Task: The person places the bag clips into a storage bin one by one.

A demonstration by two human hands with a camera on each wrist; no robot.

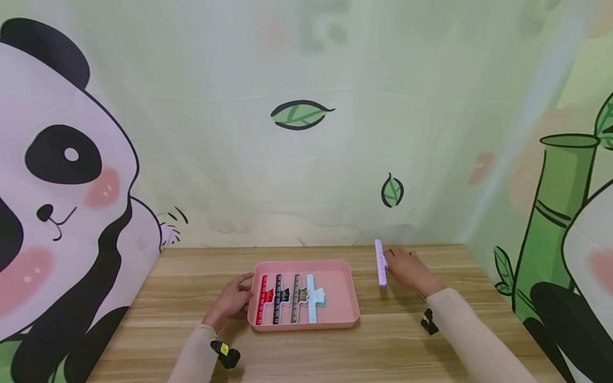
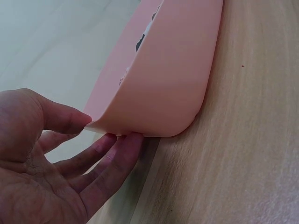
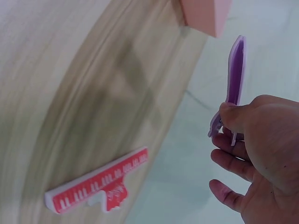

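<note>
My right hand [image 1: 409,271] holds a purple clip [image 1: 380,263] above the table, to the right of the tray. In the right wrist view, the thumb and fingers pinch the purple clip [image 3: 237,70] near its handle, with the long bar seen edge-on. At the left side of a pink tray [image 1: 306,326], my left hand [image 1: 233,298] grips the edge; the left wrist view has its thumb at the rim of the tray [image 2: 159,93] and fingertips against the outer wall. Inside lie a red clip [image 1: 261,300], a black clip [image 1: 277,299], a grey clip [image 1: 295,298] and a light-blue clip [image 1: 312,298], side by side.
Another red-and-white clip with a keyboard pattern [image 3: 100,184] rests on the table in the right wrist view. The wooden table [image 1: 191,271] ends at a back wall cloth [image 1: 230,159] printed with pandas, leaves and bamboo.
</note>
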